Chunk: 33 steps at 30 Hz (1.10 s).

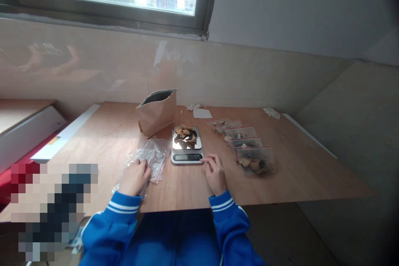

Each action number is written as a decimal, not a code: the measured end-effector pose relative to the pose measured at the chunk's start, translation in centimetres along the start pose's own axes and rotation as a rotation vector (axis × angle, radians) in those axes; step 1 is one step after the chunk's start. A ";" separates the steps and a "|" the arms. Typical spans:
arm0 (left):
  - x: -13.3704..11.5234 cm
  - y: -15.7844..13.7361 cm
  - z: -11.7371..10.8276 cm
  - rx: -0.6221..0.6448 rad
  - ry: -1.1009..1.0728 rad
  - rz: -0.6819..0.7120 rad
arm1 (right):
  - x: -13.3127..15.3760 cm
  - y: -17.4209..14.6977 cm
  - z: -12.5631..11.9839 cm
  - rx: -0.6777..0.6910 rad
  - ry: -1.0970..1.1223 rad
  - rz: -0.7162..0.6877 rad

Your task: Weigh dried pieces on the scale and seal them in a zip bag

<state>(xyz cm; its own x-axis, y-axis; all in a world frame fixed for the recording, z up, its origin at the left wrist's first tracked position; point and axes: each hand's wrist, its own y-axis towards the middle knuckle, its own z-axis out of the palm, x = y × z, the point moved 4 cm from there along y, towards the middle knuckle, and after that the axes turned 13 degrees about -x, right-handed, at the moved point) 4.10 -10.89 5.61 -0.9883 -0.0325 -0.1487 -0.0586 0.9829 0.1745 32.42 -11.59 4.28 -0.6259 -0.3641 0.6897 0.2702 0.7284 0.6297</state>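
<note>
A small digital kitchen scale stands on the table, with a pile of dried brown and dark pieces on its shiny plate. My right hand is beside its lower right corner, the index finger reaching to the edge of the control panel. Nothing is held in that hand. To the left, my left hand lies over a heap of clear zip bags, its curled fingers on the plastic. An upright, open brown paper pouch stands behind these bags. The scale's reading is too small to make out.
On the right, several filled zip bags with red seals lie in an overlapping row. A white paper slip and crumpled tissue lie toward the back of the wooden table. A tiled wall and window rise behind.
</note>
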 end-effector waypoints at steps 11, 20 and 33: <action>-5.8 -1.6 -3.3 -0.228 -0.938 0.054 | 10.9 -2.1 5.3 0.440 0.361 0.070; -2.0 1.7 -5.9 -0.588 -1.121 -0.354 | 3.6 3.1 3.8 0.195 0.294 0.261; -5.7 9.8 -2.6 -0.369 -0.837 -0.355 | -0.6 6.8 8.3 0.400 -0.160 -0.148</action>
<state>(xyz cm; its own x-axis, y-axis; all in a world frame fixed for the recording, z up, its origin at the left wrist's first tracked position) 8.81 -1.52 10.69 -0.4943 -0.0362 -0.8685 -0.5137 0.8182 0.2583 28.61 -1.59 5.17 -0.7505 -0.4096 0.5187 -0.1148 0.8536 0.5080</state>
